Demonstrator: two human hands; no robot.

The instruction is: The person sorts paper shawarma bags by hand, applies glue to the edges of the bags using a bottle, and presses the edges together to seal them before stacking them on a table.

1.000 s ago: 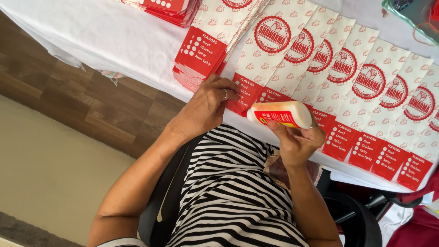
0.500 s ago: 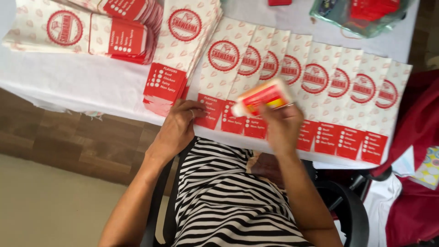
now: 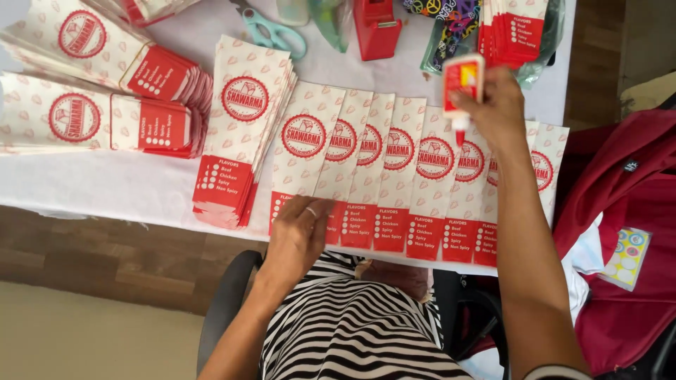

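Head view: right hand (image 3: 498,109) upper right of frame, clenched round glue bottle (image 3: 462,88), nozzle down, long axis near vertical, tip just above fanned bags (image 3: 415,176) at centre. Left hand (image 3: 299,232) lower centre, flat, palm down on red bag ends, grasping nothing. Right hand nearer bag tops. Scissors (image 3: 271,32), tape dispenser (image 3: 377,28) at top.
Versus 0.5 s ago: bottle was sideways at bags' lower edge; now upright, further up.
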